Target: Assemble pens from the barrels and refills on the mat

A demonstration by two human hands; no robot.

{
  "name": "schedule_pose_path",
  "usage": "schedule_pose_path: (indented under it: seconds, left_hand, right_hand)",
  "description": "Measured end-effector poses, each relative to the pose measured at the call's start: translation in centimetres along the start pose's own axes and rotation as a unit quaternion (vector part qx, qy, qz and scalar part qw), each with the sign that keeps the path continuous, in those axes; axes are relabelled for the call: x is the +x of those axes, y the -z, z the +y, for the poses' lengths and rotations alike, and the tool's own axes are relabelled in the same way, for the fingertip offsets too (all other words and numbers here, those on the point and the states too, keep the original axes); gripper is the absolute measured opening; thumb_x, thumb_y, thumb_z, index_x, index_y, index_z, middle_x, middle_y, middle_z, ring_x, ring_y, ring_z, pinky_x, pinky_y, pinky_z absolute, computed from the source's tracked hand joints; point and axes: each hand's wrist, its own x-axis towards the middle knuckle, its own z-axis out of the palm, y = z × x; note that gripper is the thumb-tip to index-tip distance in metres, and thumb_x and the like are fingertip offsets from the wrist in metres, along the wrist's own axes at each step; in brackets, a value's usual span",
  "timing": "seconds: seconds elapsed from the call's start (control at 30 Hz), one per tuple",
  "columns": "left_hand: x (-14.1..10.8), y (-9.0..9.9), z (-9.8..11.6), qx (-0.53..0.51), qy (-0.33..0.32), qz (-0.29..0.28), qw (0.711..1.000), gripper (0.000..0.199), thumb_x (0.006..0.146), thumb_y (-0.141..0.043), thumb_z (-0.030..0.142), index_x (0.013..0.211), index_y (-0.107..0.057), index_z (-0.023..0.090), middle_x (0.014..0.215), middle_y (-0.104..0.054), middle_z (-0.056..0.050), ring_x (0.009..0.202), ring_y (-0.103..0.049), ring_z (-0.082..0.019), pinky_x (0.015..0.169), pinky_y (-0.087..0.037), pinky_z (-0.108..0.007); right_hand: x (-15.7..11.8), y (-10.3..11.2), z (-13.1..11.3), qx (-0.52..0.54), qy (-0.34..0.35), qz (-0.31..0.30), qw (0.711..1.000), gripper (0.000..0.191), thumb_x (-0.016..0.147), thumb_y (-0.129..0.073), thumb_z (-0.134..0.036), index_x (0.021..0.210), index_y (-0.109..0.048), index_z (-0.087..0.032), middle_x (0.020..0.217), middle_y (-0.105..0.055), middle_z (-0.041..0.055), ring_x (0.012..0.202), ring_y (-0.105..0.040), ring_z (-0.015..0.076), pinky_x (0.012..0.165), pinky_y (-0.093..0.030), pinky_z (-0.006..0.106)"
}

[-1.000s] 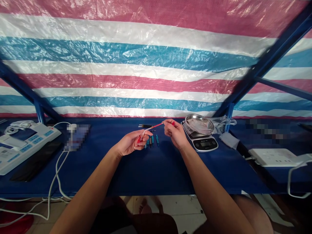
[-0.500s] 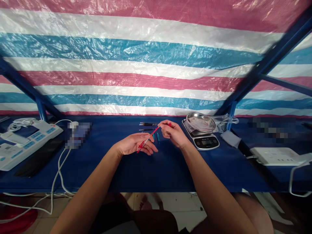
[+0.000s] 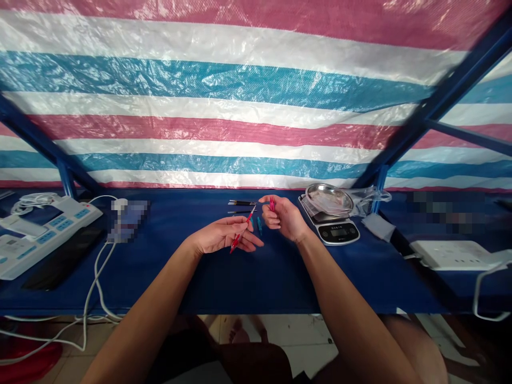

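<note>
A big plastic tarpaulin (image 3: pixel 224 85) striped in pink, white and blue fills the view in front of me, stretched behind a blue steel frame (image 3: pixel 452 90) whose struts slant up on both sides. Below it runs the long tabletop (image 3: pixel 256 282), covered in dark blue cloth, with a pale tiled floor (image 3: pixel 304 341) showing past its front edge.

At the far left of the tabletop sits a white electronic unit with blue buttons (image 3: pixel 48 224), with a white cable (image 3: pixel 96 282) trailing down over the edge. A pixelated, unreadable patch (image 3: pixel 128 221) lies just right of it. Toward the right, a white power strip (image 3: pixel 452 255) lies on the tabletop. Nearer my hands stands a black-and-silver digital kitchen scale (image 3: pixel 338 232) carrying a shallow stainless steel dish (image 3: pixel 328 199), with a crumpled clear plastic bag (image 3: pixel 370 194) just beside it and a small grey cloth (image 3: pixel 378 226) in front of the bag.

My hands are apart but close together, raised just above the cloth. My left hand (image 3: pixel 224 237) holds a slim red stick (image 3: pixel 242 232) slanted across its fingers, the stick's lower end pointing toward me. My right hand (image 3: pixel 284 216) pinches a small red piece (image 3: pixel 272 203) upright in its fingertips. Just beyond them lie thin black-handled tools (image 3: pixel 242 202) and small teal pieces (image 3: pixel 260 226).
</note>
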Motion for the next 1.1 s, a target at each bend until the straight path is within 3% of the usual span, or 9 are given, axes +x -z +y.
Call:
schedule_pose_path:
  seconds: [0.17,0.3,0.43,0.57,0.7,0.87,1.1]
  left_hand:
    - [0.18,-0.18,0.19,0.001,-0.012,0.044,0.999,0.03,0.103,-0.073,0.038,0.12,-0.065,0.015,0.128,-0.076,-0.029,0.112,-0.08,-0.034,0.104,-0.057,-0.046]
    - [0.37,-0.06,0.2,0.001,-0.02,0.118,0.993,0.033,0.1,-0.078,0.04,0.117,-0.064,0.016,0.127,-0.078,-0.027,0.107,-0.081,-0.031,0.1,-0.058,-0.04]
    - [0.51,0.07,0.22,-0.002,-0.022,0.146,0.989,0.037,0.097,-0.081,0.042,0.115,-0.064,0.015,0.126,-0.078,-0.027,0.104,-0.082,-0.03,0.092,-0.059,-0.036]
    - [0.51,-0.11,0.18,0.017,-0.013,0.134,0.991,0.037,0.098,-0.08,0.043,0.116,-0.064,0.015,0.124,-0.079,-0.026,0.099,-0.082,-0.027,0.094,-0.059,-0.036]
    - [0.34,-0.41,0.18,0.061,0.006,0.089,0.994,0.036,0.101,-0.076,0.045,0.117,-0.065,0.015,0.123,-0.079,-0.026,0.097,-0.082,-0.026,0.085,-0.058,-0.032]
    - [0.19,-0.5,0.23,0.082,0.03,0.034,0.996,0.034,0.102,-0.073,0.046,0.116,-0.064,0.017,0.123,-0.079,-0.026,0.098,-0.081,-0.029,0.068,-0.052,-0.028]
    - [0.2,-0.68,0.19,0.091,0.04,0.032,0.995,0.032,0.103,-0.071,0.045,0.115,-0.063,0.017,0.123,-0.079,-0.026,0.1,-0.081,-0.029,0.071,-0.053,-0.029]
  right_hand:
    - [0.6,0.88,0.48,0.017,0.026,0.058,0.998,0.028,0.086,-0.074,-0.038,0.101,-0.054,-0.025,0.067,-0.046,-0.007,0.05,-0.026,0.0084,0.047,-0.016,0.022]
    - [0.69,0.98,0.93,-0.018,0.039,0.103,0.994,0.036,0.086,-0.084,-0.044,0.099,-0.056,-0.026,0.066,-0.054,-0.007,0.048,-0.035,0.0083,0.045,-0.019,0.022]
    - [0.51,0.8,0.83,-0.028,0.05,0.096,0.994,0.041,0.08,-0.094,-0.042,0.104,-0.068,-0.023,0.077,-0.067,-0.0022,0.059,-0.056,0.0108,0.05,-0.037,0.022]
    - [0.51,0.53,0.69,-0.016,0.069,0.106,0.992,0.049,0.078,-0.095,-0.046,0.115,-0.076,-0.022,0.096,-0.078,0.0048,0.073,-0.066,0.0147,0.058,-0.047,0.026]
    - [0.5,0.35,0.61,-0.001,0.111,0.116,0.987,0.04,0.084,-0.092,-0.05,0.108,-0.078,-0.021,0.082,-0.07,-0.0002,0.065,-0.056,0.0108,0.056,-0.042,0.025]
    - [0.29,0.21,0.49,-0.033,0.1,0.104,0.989,0.04,0.085,-0.09,-0.053,0.102,-0.077,-0.02,0.08,-0.065,-0.0005,0.063,-0.054,0.0107,0.056,-0.04,0.026]
    - [0.24,0.01,0.74,-0.045,0.079,0.069,0.993,0.038,0.086,-0.09,-0.05,0.104,-0.079,-0.018,0.078,-0.065,-0.0005,0.066,-0.055,0.0111,0.061,-0.044,0.026]
